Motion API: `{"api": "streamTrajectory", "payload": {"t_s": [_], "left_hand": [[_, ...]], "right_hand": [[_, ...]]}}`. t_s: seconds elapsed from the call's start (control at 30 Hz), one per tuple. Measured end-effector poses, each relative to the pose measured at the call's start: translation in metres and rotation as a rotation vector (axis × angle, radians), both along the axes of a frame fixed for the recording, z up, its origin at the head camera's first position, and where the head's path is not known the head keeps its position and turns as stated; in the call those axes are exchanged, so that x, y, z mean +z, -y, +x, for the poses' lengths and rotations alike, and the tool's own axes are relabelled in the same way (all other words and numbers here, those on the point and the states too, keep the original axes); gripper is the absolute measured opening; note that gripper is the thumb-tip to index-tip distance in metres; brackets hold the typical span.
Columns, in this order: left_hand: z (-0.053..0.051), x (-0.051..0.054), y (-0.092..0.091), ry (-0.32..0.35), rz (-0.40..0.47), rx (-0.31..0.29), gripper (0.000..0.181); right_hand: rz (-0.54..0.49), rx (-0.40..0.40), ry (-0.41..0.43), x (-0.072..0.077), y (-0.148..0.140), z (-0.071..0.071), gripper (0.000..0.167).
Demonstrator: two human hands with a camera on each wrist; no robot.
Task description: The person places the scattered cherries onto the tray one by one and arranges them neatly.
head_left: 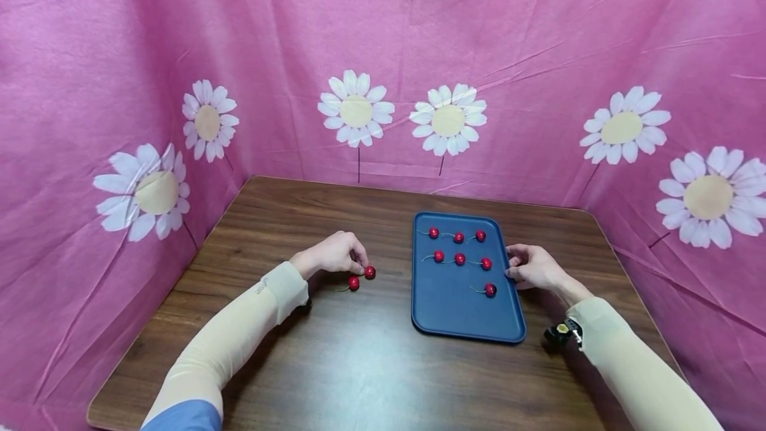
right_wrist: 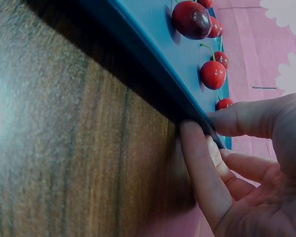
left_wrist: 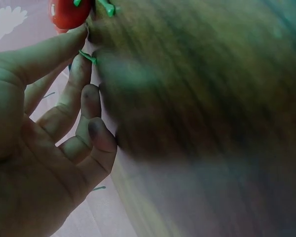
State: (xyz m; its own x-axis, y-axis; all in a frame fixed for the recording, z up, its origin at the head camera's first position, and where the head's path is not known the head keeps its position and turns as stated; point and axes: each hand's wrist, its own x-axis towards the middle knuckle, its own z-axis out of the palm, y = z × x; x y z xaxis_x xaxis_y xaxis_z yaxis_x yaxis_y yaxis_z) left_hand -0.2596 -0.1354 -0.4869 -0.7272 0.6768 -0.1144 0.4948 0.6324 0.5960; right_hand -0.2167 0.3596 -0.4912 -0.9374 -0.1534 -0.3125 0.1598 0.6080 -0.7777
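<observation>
In the head view, my left hand (head_left: 336, 253) is at a red cherry (head_left: 370, 273) on the table, pinching it by its stem. A green stem end (left_wrist: 89, 57) shows at the thumb and fingertips in the left wrist view. A second cherry (head_left: 354, 283) lies just below that hand. My right hand (head_left: 536, 267) grips the right rim of a blue tray (head_left: 449, 314), thumb on the edge and fingers against its outer side. Several cherries with stems lie on the tray, two rows at the back and a single cherry (head_left: 491, 290) nearer the front.
The tray stands on a brown wood-grain table (head_left: 359, 364), right of its middle. A pink curtain (head_left: 383, 18) with white daisies surrounds the back and sides. A black wrist device (head_left: 559, 332) sits at the right cuff.
</observation>
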Motion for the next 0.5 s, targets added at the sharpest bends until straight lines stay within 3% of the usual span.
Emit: {"api": "streamTrajectory", "payload": {"t_s": [0.5], "left_hand": [[-0.0015, 0.0, -0.0036, -0.077, 0.029, 0.007, 0.006]], "right_hand": [[0.004, 0.001, 0.003, -0.0009, -0.0007, -0.0006, 0.063]]}}
